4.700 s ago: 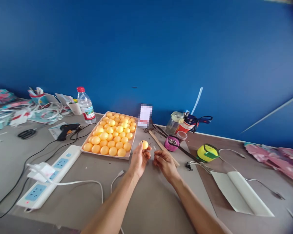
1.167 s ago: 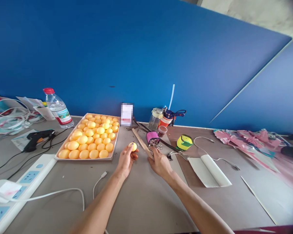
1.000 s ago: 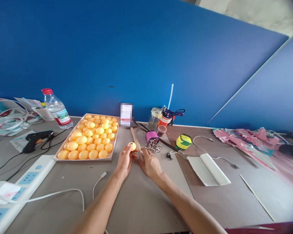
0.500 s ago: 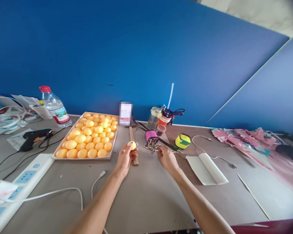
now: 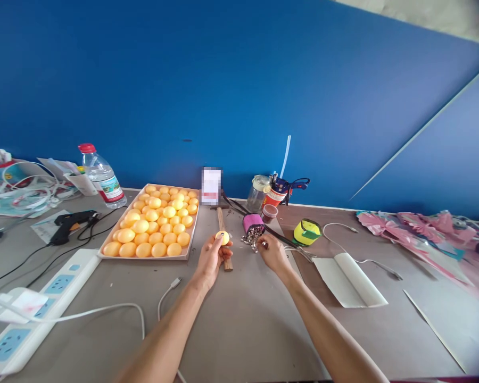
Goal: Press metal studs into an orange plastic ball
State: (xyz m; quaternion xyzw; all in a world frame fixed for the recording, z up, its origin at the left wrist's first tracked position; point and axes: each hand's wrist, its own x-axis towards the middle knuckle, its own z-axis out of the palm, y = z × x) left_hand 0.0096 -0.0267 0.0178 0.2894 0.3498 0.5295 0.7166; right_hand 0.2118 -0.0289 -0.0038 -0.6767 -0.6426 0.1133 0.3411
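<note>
My left hand (image 5: 211, 258) is closed around an orange ping-pong ball (image 5: 222, 237), which has a small dark and shiny spot on its upper side. Under that hand lies a hammer with a wooden handle (image 5: 228, 263). My right hand (image 5: 272, 254) has its fingers pinched at the near right edge of a pile of small metal pieces (image 5: 249, 239). Something tiny and shiny shows at its fingertips, too small to name. The pile spills out of a purple container (image 5: 253, 221) tipped on its side.
A shallow box (image 5: 188, 250) full of orange balls stands on the left, near a water bottle (image 5: 110, 189), a glue gun (image 5: 66, 226) and a power strip (image 5: 43, 314). Toward the right are a yellow-green container (image 5: 306, 232), folded paper (image 5: 349, 282), cables and pink material (image 5: 407, 234).
The view has swung slightly left, so things sit farther right. My right fingers have curled in more at the pile's edge. My left hand keeps its hold on the ball.
</note>
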